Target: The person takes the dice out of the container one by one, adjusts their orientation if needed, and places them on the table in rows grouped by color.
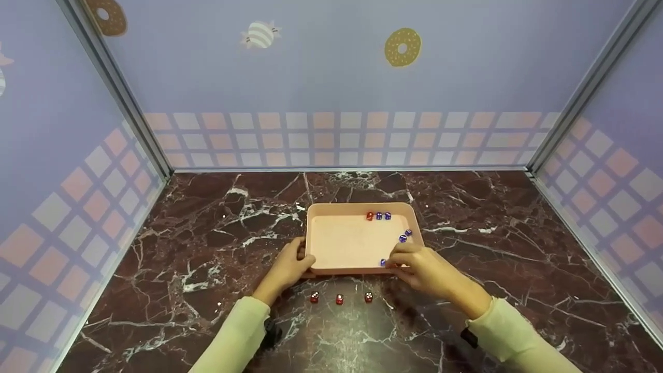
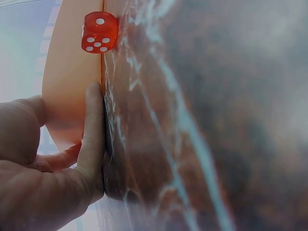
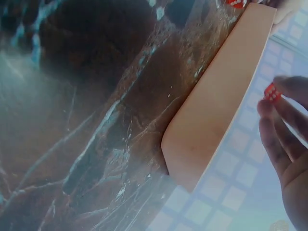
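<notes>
A shallow peach-coloured plastic tray [image 1: 342, 208] lies on the marble tabletop. At its near left corner my left hand [image 1: 290, 264] grips the wall, thumb at the rim and fingers along the outside. My right hand [image 1: 427, 269], over the near right corner, pinches a small red die [image 3: 272, 92] between thumb and fingertips; the right wrist view shows it above the rim. Inside the tray, a red die [image 1: 369, 215] sits beside two blue dice [image 1: 384, 215] at the far wall. Two more blue dice [image 1: 405, 235] are near the right wall, and another blue die [image 1: 383, 262] lies by the right fingertips.
Three red dice stand spaced in a row in front of the tray: a left die [image 1: 314, 297], a middle die [image 1: 339, 299] and a right die [image 1: 368, 297]. Patterned panels [image 1: 342, 77] enclose the dark marble tabletop [image 1: 217, 223] at the back and both sides.
</notes>
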Action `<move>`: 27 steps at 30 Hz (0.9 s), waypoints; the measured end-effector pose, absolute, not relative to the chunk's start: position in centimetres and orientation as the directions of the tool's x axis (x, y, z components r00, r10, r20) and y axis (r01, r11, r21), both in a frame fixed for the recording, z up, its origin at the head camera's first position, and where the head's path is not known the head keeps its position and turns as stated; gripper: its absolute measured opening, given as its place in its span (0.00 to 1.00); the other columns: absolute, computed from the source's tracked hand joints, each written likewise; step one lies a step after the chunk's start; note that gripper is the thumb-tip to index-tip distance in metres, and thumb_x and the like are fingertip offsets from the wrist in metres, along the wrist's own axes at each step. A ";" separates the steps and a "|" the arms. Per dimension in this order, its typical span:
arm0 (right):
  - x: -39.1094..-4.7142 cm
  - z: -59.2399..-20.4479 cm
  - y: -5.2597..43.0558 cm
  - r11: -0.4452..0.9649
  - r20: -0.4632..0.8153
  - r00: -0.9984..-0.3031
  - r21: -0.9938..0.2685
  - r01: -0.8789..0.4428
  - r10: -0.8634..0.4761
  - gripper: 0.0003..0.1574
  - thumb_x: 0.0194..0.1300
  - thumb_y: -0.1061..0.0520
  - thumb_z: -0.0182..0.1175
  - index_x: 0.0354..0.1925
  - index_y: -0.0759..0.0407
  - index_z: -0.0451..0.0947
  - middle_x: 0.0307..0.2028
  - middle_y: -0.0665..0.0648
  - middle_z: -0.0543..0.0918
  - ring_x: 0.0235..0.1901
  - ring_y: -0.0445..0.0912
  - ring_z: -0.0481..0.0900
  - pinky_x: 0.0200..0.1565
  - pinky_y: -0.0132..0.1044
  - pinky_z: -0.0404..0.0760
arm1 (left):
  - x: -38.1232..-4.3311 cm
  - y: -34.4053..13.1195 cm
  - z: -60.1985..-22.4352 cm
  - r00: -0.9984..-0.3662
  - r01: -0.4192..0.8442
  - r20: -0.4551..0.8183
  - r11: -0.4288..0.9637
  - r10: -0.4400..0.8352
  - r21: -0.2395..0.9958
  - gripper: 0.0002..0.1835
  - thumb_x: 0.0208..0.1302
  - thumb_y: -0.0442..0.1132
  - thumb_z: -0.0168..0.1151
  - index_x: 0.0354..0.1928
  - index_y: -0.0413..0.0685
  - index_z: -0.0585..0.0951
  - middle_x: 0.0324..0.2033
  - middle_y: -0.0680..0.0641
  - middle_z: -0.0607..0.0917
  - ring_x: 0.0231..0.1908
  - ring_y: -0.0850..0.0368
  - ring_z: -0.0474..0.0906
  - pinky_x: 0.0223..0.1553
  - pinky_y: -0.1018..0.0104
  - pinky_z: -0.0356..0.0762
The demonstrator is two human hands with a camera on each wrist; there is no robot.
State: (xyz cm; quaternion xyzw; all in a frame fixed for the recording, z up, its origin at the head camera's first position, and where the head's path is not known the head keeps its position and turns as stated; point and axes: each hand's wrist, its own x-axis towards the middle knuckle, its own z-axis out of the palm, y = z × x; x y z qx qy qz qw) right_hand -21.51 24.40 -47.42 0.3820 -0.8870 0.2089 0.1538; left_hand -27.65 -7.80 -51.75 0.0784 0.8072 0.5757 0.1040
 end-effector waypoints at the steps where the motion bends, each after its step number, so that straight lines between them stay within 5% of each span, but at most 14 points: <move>1: -21.3 -47.4 24.4 0.612 0.424 -0.658 -0.260 -0.747 -0.622 0.10 0.62 0.67 0.72 0.39 0.55 0.90 0.36 0.48 0.84 0.35 0.40 0.81 0.36 0.37 0.89 | -27.7 -7.8 -51.8 -0.965 0.003 -0.080 0.318 0.248 0.948 0.34 0.65 0.27 0.56 0.74 0.25 0.65 0.53 0.28 0.76 0.39 0.42 0.87 0.36 0.58 0.97; 11: -19.3 -48.2 24.5 0.575 0.364 -0.658 -0.320 -0.753 -0.659 0.11 0.60 0.70 0.73 0.38 0.56 0.88 0.35 0.50 0.82 0.33 0.40 0.81 0.34 0.32 0.89 | -27.9 -7.7 -52.0 -0.964 0.008 -0.077 0.317 0.253 0.948 0.35 0.64 0.27 0.56 0.74 0.25 0.64 0.57 0.26 0.71 0.47 0.35 0.85 0.38 0.58 0.97; 27: -18.4 -50.0 24.7 0.651 0.165 -0.731 -0.356 -0.670 -0.662 0.10 0.63 0.64 0.73 0.40 0.51 0.87 0.38 0.46 0.83 0.37 0.38 0.81 0.38 0.36 0.90 | -27.8 -7.9 -51.8 -0.963 0.007 -0.077 0.313 0.258 0.950 0.33 0.64 0.27 0.55 0.73 0.26 0.66 0.55 0.27 0.71 0.39 0.42 0.87 0.37 0.59 0.97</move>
